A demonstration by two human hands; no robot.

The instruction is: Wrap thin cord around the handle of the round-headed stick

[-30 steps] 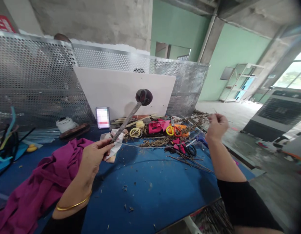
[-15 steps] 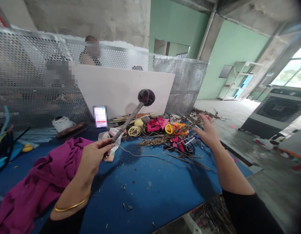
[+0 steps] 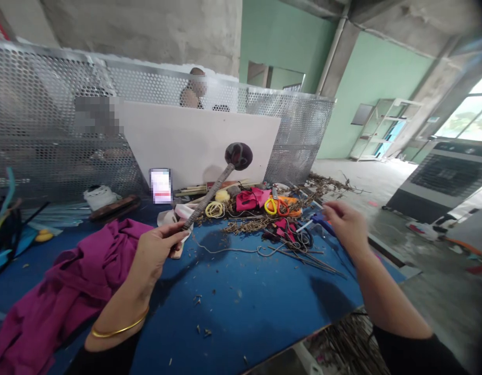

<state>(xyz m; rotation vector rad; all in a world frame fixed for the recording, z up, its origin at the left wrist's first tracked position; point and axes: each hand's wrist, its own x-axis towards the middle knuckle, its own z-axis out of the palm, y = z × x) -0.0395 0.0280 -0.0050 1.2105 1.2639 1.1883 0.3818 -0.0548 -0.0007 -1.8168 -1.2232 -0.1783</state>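
Note:
My left hand [image 3: 158,247] is closed around the lower end of a stick wrapped in grey cord [image 3: 210,200]. The stick slants up to the right and ends in a dark round head [image 3: 239,156], like a mallet. From near the grip, a loose grey cord [image 3: 231,250] trails across the blue tabletop. My right hand [image 3: 347,228] hovers at the right side of the table, its fingers drawn together; whatever they hold, if anything, is too small to make out. Close beside it lies a blue-handled tool [image 3: 322,224].
Purple cloth [image 3: 96,260] covers the table's left side. A phone [image 3: 161,186] leans at the back. Yellow-handled scissors [image 3: 270,206], a yellow cord coil [image 3: 214,210], pink cloth [image 3: 253,199] and dry twigs are heaped at the rear. Behind stand a white board [image 3: 194,135] and a perforated metal screen [image 3: 299,130].
My right hand has moved slightly right and down, and its spread fingers have drawn together. The stick's head has shifted a little right. A person behind the screen has moved right.

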